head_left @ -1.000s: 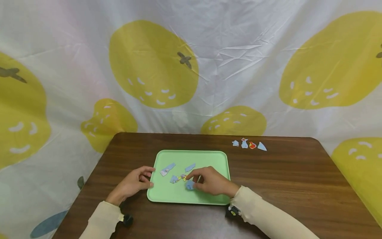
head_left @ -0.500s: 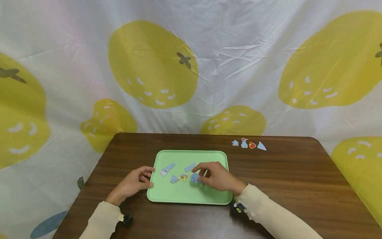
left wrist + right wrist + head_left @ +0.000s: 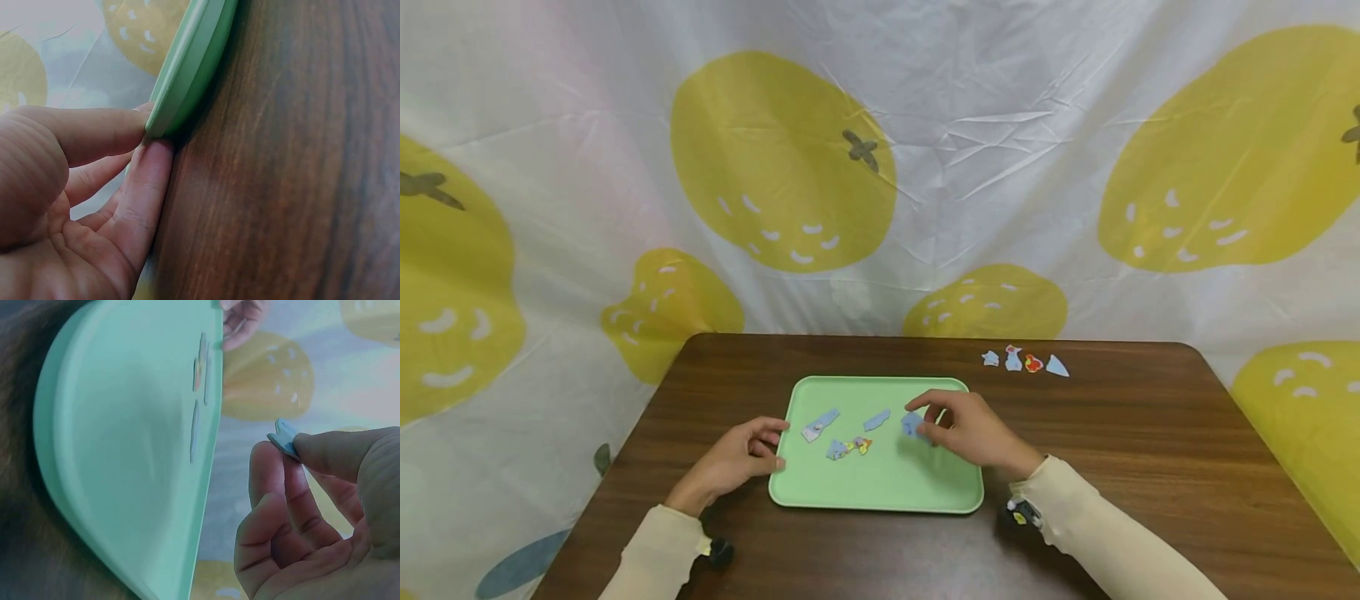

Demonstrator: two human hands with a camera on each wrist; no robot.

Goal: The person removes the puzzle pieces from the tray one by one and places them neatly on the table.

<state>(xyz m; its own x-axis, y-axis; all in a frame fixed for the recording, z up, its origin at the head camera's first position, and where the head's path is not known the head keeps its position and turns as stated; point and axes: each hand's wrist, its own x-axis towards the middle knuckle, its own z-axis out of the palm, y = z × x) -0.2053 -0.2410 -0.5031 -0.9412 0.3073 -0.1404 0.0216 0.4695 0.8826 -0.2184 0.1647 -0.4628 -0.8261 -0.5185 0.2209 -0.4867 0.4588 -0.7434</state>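
My right hand (image 3: pixel 973 429) pinches a light-blue puzzle piece (image 3: pixel 912 423) between thumb and fingers, held above the right part of the green tray (image 3: pixel 880 492). The right wrist view shows that piece (image 3: pixel 284 436) at the fingertips, lifted off the tray. At the tray's left edge, my left hand (image 3: pixel 730 458) grips the rim; its thumb and a finger meet the green edge (image 3: pixel 181 81) in the left wrist view. On the tray lie a blue-and-white piece (image 3: pixel 821 424), a narrow blue piece (image 3: pixel 876 419) and a joined cluster with yellow and orange parts (image 3: pixel 850 448).
Several loose pieces sit in a row toward the table's back right: a small pale one (image 3: pixel 991 358), a tall one (image 3: pixel 1013 359), a red one (image 3: pixel 1033 363) and a pointed one (image 3: pixel 1057 366). Behind the brown table (image 3: pixel 1112 433) hangs a lemon-print curtain (image 3: pixel 940 167).
My right hand has moved right and away from me with the blue puzzle piece, from beside the cluster to over the tray's right part. The left hand has stayed at the rim.
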